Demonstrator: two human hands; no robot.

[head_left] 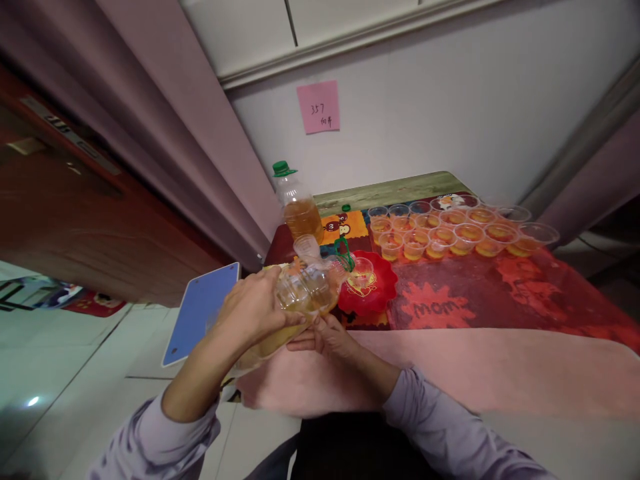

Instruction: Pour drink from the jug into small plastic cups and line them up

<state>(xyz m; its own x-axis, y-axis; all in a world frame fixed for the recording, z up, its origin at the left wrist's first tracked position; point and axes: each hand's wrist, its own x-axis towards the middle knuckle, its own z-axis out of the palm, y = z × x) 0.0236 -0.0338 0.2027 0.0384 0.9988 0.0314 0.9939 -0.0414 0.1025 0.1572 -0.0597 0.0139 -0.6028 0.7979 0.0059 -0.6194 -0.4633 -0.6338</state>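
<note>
A large clear plastic bottle (305, 290) with yellowish liquid is tilted on its side, its neck toward the right. My left hand (253, 303) grips it from above and behind. Beneath it, the fingers of my right hand (330, 337) are bent against its underside. A green carry ring (343, 255) sits at the bottle's neck. The mouth is over a clear plastic cup (364, 270) on a red scalloped plate (385, 293). Whether liquid is flowing I cannot tell. Close behind the held bottle are clear cups (307, 247), apparently stacked.
Rows of clear cups (443, 240), many with orange-yellow liquid, fill the table's back right. A second bottle (303, 217), green-capped and part full, stands at the back left. A loose green cap (346, 208) lies nearby. A blue board (200, 310) is left of the table.
</note>
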